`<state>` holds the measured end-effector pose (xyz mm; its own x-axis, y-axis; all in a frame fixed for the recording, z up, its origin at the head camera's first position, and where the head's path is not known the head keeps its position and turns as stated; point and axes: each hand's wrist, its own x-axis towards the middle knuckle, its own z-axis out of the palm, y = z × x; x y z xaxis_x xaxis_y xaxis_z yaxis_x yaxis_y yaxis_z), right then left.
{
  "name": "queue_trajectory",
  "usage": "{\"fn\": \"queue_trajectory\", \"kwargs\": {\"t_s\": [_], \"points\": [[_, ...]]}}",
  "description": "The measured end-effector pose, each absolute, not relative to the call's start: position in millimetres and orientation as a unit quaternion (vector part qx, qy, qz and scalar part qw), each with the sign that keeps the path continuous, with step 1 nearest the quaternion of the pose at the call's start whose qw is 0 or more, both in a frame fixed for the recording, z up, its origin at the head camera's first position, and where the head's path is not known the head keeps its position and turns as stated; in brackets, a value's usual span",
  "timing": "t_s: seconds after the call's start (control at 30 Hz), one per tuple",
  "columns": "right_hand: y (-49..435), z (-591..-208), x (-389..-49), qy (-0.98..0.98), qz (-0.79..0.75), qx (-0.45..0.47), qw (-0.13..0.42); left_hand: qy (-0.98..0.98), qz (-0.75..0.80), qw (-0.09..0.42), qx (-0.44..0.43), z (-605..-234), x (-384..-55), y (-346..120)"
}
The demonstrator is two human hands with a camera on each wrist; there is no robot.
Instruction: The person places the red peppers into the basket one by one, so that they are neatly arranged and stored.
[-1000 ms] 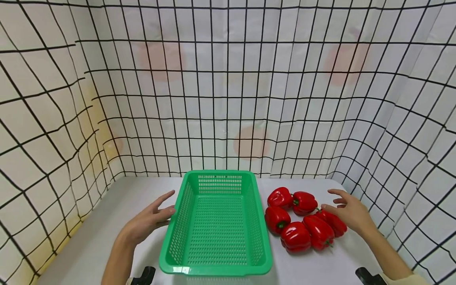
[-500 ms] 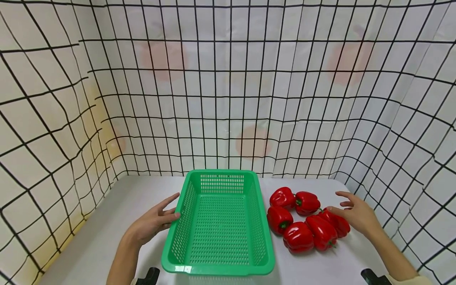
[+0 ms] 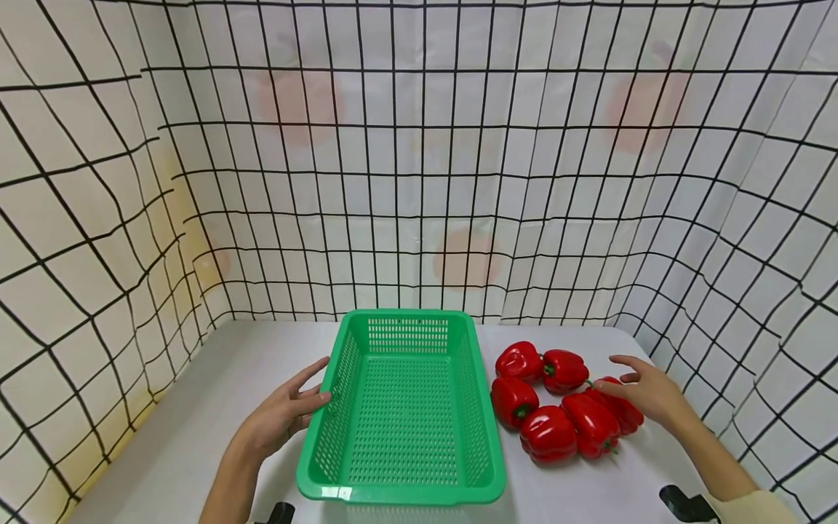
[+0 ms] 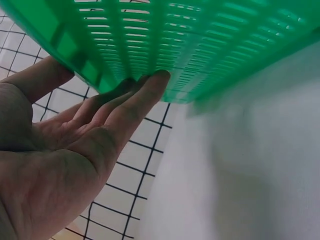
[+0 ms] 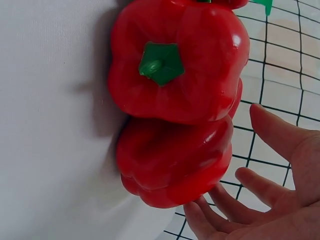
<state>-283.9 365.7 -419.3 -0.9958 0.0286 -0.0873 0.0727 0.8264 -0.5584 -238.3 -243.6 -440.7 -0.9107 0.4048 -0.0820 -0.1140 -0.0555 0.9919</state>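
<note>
A green plastic basket (image 3: 401, 495) with slotted walls stands in the middle of the table, nothing inside it. At its left side is my left hand (image 3: 278, 420); the thumb lies at the rim and the fingertips (image 4: 159, 79) reach the outer wall, fingers nearly straight. Several red bell peppers (image 3: 548, 435) lie grouped right of the basket. My right hand (image 3: 648, 394) hovers at the group's right end, fingers spread and loosely bent around the rightmost pepper (image 5: 175, 160). In the right wrist view, fingertips show right at that pepper's edge, while the thumb stands apart from it.
A white table (image 3: 262, 349) carries everything. Black wire grid (image 3: 419, 175) over white sheeting closes off the back and both sides. The basket's right rim is close to the nearest pepper (image 3: 513, 402).
My right hand first shifts slightly right in view along with the whole scene, then comes slightly left over the rightmost pepper. My left hand stays at the basket's side.
</note>
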Motion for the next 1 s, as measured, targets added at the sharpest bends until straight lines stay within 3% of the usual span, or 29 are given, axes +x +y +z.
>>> {"fn": "queue_trajectory", "kwargs": {"t_s": [0.33, 1.0], "points": [[368.2, -422.6, -286.3, 0.951, -0.297, 0.025, 0.079, 0.685, 0.695, 0.185, 0.116, -438.8, -244.0, -247.1], [364.0, -415.8, -285.8, 0.958, -0.270, 0.014, 0.097, 0.687, 0.701, 0.169, 0.095, -439.9, -253.2, -244.8]]}}
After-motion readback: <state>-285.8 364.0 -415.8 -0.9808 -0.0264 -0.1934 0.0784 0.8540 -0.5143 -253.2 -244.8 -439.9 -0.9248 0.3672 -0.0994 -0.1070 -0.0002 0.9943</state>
